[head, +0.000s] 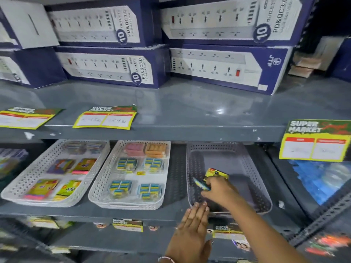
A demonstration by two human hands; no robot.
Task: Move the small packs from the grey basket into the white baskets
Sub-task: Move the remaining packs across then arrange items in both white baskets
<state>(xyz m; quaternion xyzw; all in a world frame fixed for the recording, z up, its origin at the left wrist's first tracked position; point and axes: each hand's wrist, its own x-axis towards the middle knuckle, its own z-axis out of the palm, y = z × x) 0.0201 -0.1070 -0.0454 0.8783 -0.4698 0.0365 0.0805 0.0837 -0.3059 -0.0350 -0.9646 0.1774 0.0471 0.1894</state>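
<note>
Small packs [216,174], yellow and blue, sit in the grey basket [252,168] on the shelf [171,179], where I see my right hand [221,190] with its grip clamped on them. Left of the grey basket stand two white baskets [103,173], both stocked. My left hand [191,230] lies flat, fingers apart, touching the grey basket's near rim.

A shop is shown. Grey metal shelves [190,111] are stocked with boxed power strips [224,67], and "SUPER MARKET" price tags [315,141] are hung along the shelf edges above baskets of goods.
</note>
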